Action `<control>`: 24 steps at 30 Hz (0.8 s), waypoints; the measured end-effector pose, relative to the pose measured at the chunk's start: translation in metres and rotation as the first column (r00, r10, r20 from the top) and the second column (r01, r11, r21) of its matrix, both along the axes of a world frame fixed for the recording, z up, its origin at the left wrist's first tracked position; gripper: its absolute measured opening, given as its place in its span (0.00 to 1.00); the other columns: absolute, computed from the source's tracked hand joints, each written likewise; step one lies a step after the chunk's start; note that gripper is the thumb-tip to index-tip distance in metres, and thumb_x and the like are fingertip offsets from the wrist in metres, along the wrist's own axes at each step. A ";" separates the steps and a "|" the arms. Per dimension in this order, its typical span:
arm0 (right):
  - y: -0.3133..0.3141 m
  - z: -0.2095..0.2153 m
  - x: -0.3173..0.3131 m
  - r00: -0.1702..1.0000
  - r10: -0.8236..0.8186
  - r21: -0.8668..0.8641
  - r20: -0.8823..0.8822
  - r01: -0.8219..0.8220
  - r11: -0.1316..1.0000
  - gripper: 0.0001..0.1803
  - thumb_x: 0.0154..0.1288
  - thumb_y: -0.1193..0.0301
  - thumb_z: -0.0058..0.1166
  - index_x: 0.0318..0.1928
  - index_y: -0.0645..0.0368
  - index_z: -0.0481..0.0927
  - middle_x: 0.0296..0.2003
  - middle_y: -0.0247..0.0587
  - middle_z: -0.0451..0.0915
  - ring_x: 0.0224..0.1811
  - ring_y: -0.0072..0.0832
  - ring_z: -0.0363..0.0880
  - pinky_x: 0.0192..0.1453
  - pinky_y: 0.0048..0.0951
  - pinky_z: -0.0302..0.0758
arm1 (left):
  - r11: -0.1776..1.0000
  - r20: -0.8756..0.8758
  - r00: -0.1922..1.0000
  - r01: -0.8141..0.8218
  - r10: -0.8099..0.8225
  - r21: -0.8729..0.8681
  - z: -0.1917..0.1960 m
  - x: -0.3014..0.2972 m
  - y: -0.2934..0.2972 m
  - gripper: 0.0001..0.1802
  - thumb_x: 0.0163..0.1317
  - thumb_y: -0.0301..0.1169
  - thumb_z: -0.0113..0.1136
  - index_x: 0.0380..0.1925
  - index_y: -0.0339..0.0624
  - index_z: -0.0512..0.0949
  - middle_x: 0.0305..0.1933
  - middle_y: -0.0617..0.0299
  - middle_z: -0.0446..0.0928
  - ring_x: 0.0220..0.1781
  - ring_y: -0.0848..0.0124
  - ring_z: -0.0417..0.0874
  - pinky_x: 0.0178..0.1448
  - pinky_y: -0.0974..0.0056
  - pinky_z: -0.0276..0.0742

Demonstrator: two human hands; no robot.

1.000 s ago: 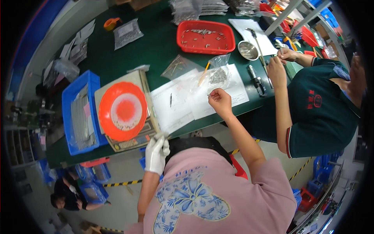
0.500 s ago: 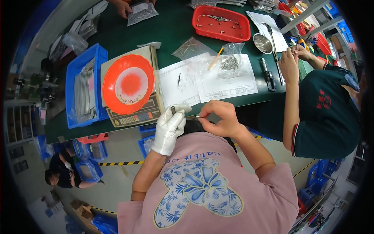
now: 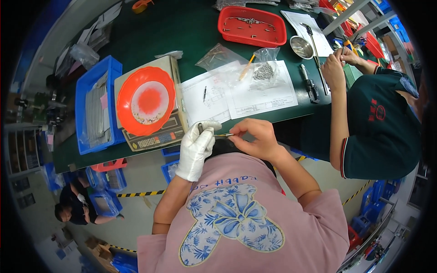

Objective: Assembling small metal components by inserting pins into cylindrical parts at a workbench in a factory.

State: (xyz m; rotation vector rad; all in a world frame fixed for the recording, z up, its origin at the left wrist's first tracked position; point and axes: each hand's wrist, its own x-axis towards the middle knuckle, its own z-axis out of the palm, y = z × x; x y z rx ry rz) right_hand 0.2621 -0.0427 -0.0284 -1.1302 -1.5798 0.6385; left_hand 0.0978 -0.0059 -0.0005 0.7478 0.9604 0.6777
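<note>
My left hand (image 3: 195,150), in a white glove, is closed around a small dark cylindrical part (image 3: 200,128) whose end sticks up between thumb and fingers. Bare, my right hand (image 3: 255,137) pinches a thin metal rod (image 3: 224,135) between thumb and forefinger. The rod reaches across to the gloved fingers; whether its tip is inside the dark part is hidden. Both hands are held just in front of the table's near edge. Beyond them lie printed drawing sheets (image 3: 264,102) with a pen (image 3: 205,93) and a clear bag of small metal pins (image 3: 264,71).
An orange-red plate (image 3: 152,101) sits on a scale (image 3: 154,136), beside a blue bin (image 3: 84,109). Farther back are a red tray (image 3: 252,38) with loose pins, a metal bowl (image 3: 302,47) and a micrometer-like tool (image 3: 309,84). A co-worker's hands (image 3: 337,66) are at the right.
My view has shifted slightly. Another person's hands and a bag at the far left are out of view; an orange ring-shaped thing shows there. My hands keep nearly the same pose.
</note>
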 end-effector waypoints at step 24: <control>-0.084 -0.024 0.019 0.849 -0.526 -0.195 -0.053 0.508 0.839 0.13 0.56 0.67 0.43 0.21 0.64 0.67 0.17 0.49 0.69 0.22 0.45 0.68 0.25 0.37 0.64 | 0.759 -0.134 0.790 0.612 -0.598 0.222 -0.030 0.092 0.007 0.07 0.57 0.30 0.46 0.33 0.39 0.68 0.12 0.75 0.55 0.11 0.87 0.51 0.13 0.81 0.43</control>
